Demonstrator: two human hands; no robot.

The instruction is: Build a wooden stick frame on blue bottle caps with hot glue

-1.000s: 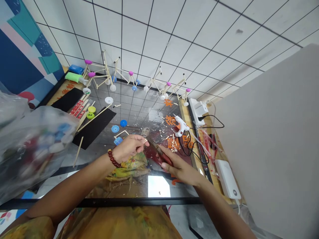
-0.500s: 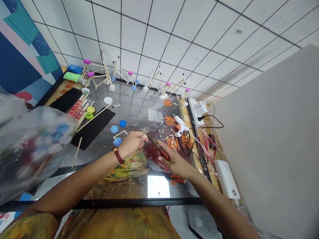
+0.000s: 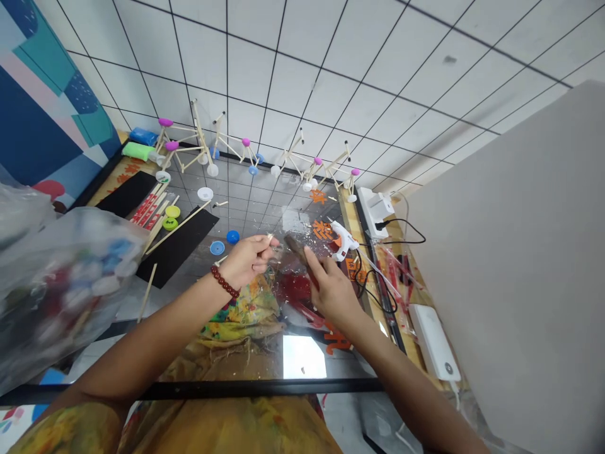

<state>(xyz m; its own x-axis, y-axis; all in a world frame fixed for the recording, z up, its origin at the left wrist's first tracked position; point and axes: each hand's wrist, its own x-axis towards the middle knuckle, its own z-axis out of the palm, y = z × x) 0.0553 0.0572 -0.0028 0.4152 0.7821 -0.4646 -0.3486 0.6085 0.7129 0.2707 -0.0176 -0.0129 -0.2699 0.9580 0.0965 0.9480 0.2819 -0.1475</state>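
Near the middle of the glass-topped table, my left hand [image 3: 249,257] is closed in a pinch on a small pale wooden stick piece [image 3: 270,238], whose tip shows past the fingers. A beaded bracelet circles that wrist. My right hand [image 3: 334,289] wraps round the handles of a pair of pliers [image 3: 296,248]. The dark pliers' jaws point at the left fingertips, with a small gap between. Pale wood chips [image 3: 309,238] lie scattered on the glass behind and beside the pliers. Two blue bottle caps [image 3: 217,248] rest beyond my left hand.
Right of my hands lies a white glue gun [image 3: 344,239] with its cord. Several small stick-and-cap models [image 3: 317,165] line the wall. At left are a plastic bag of caps [image 3: 80,277], black card [image 3: 179,246] and wooden sticks [image 3: 150,208]. A power strip [image 3: 371,211] sits at the right edge.
My right hand has drawn the pliers slightly right, away from the left fingertips, and turned them. My left hand has risen a little, still pinching the stick piece.
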